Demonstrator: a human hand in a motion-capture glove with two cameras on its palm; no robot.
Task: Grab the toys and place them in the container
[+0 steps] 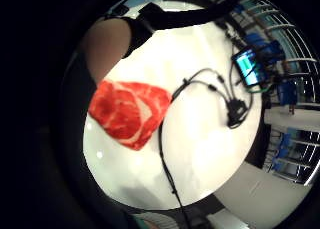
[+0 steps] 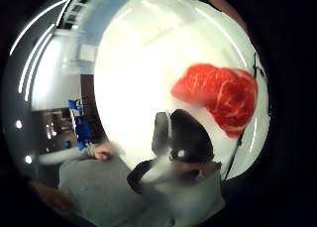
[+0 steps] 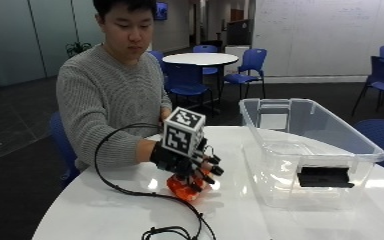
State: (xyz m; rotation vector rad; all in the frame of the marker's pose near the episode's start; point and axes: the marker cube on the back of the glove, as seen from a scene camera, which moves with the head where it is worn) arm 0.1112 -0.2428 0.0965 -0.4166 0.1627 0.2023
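Outside view: your gloved right hand (image 3: 187, 162) hangs over the white desk (image 3: 99, 210), fingers spread and pointing down. The red steak toy (image 3: 187, 188) lies flat on the desk right under those fingers. Fingertips (image 3: 197, 186) overlap the top of the toy from this angle; cannot tell if they touch it. Nothing is curled round the toy, so read the hand as open, not gripping.

Clear plastic container (image 3: 312, 155) stands on the desk just beside the toy, on the side away from your right arm. No toy shows inside it. A black latch (image 3: 325, 177) sits on its near wall.

Little finger side palm view: steak toy (image 1: 131, 112) lies on the white desk (image 1: 210, 154), close to the palm, red with white marbling, whole outline visible. A glove finger (image 1: 107, 46) shows at the picture's edge next to the toy, apart from it. A small device with a lit screen (image 1: 247, 66) sits further out on the desk.

Thumb side palm view: the same toy (image 2: 218, 95) lies on the desk (image 2: 143, 63), with a black glove finger (image 2: 188, 138) beside it and not on it.

Your other hand does not show clearly in any view; it is not near the toy.
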